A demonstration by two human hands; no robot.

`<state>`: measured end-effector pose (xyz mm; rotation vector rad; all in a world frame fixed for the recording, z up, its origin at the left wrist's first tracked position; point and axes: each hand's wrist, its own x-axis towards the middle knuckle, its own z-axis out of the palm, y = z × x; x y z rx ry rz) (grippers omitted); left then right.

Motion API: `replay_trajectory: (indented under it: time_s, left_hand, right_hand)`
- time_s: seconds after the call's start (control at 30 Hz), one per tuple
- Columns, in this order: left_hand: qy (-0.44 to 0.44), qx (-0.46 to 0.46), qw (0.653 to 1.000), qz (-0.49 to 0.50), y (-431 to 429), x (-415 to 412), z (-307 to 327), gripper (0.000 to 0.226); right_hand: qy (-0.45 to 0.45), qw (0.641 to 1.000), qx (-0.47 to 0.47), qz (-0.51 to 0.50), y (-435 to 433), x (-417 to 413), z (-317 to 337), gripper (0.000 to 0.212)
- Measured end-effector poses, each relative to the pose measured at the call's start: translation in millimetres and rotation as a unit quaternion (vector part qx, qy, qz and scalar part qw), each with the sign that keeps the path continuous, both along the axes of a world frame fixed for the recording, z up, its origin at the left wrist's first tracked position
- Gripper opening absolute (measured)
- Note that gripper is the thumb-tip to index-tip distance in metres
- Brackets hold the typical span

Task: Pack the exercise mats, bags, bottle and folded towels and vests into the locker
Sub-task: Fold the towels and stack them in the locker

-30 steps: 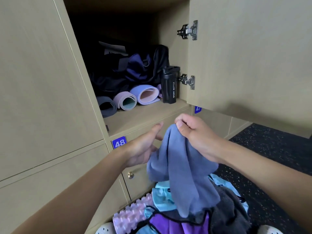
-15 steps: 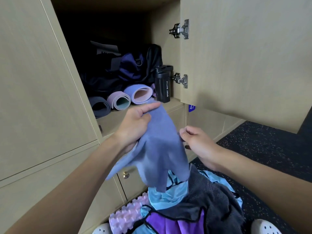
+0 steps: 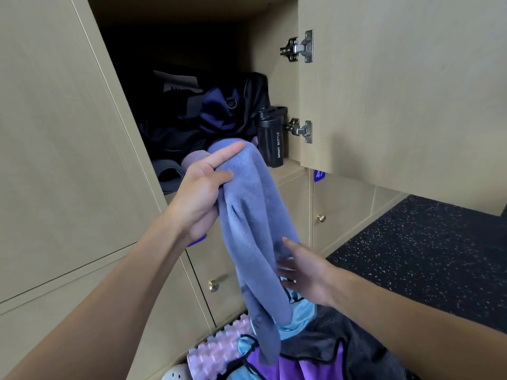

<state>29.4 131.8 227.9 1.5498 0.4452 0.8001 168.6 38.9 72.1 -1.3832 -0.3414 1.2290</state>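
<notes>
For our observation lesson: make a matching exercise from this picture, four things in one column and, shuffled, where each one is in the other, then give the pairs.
Things
1. blue towel
2. black bottle
3. dark grey mat
4. ridged pink roller

Places
A. on the floor below the lockers
B. hanging from the left hand
C. upright by the lower door hinge
D. rolled at the shelf's left front

Pairs: 1-B, 2-C, 3-D, 4-A

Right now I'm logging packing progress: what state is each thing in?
Locker door: open.
Blue towel: unfolded, hanging from the left hand.
Right hand: open, fingers at the towel.
Bottle: upright in the locker.
Mats: rolled, shelved.
Clothes pile: unpacked below.
</notes>
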Motion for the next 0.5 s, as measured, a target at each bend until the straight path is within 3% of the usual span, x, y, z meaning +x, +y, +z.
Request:
replay_trajectory:
  time_s: [0.17,0.23,0.33,0.43,0.5]
  left_hand:
    - [-0.012,-0.030,0.998,-0.056,0,-2,3,0.053]
    - [-0.003,-0.029,0.998,-0.060,1,-4,2,0.054]
    - [0.017,0.007,0.999,-0.027,4,-7,0,0.056]
    - [0.032,0.016,0.999,-0.009,6,-11,1,0.060]
    - [0.027,-0.001,0.999,-0.020,4,-11,2,0.061]
  right_hand:
    - [0.065,0.994,0.008,0.085,-6,-18,-2,0.033]
    - [0.059,0.996,0.050,0.046,-4,-20,4,0.020]
    - [0.092,0.992,0.082,-0.041,-8,4,21,0.035]
    - [0.081,0.997,-0.010,0.008,-19,5,23,0.006]
    - [0.057,0.994,-0.064,0.067,-19,-10,8,0.023]
